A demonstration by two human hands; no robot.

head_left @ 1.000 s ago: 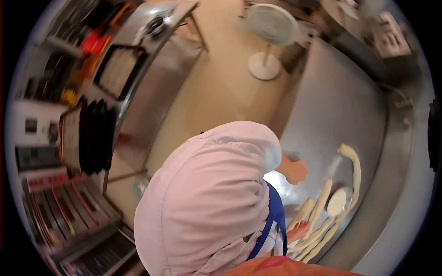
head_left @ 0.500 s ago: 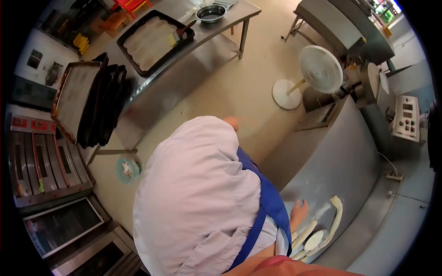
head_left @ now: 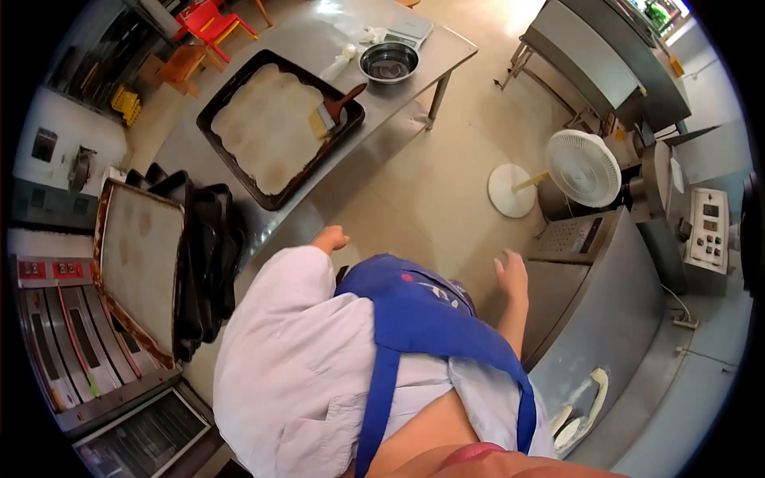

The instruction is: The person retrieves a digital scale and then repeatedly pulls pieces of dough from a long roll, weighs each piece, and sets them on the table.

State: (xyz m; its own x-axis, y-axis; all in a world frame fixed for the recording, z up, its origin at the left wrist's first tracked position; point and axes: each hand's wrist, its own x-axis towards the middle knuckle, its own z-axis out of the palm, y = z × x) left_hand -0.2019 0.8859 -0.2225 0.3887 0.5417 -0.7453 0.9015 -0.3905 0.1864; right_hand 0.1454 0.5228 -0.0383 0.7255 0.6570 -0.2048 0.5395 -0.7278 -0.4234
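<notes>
My left hand (head_left: 331,237) is in front of the steel table's near edge, with its fingers curled in and nothing seen in them. Out to the right, beside the steel bench, my right hand (head_left: 511,273) hangs in the air with fingers apart, holding nothing. A black baking tray (head_left: 239,171) on the table carries a pale, wavy-edged sheet (head_left: 267,119). Across the tray's right side lies a pastry brush (head_left: 333,111) with a brown handle. Behind the tray stands a metal bowl (head_left: 389,62) of dark liquid.
Stacked dark trays (head_left: 211,263) lean at the table's left end, a lined tray (head_left: 139,259) in front. A white pedestal fan (head_left: 583,167) stands right. Dough strips (head_left: 594,402) lie on the steel bench (head_left: 613,303). Deck ovens (head_left: 76,342) are at left.
My body has turned toward the tray table, which now looks nearer. My left hand has come forward beside it. My right hand has left the bench area near the dough.
</notes>
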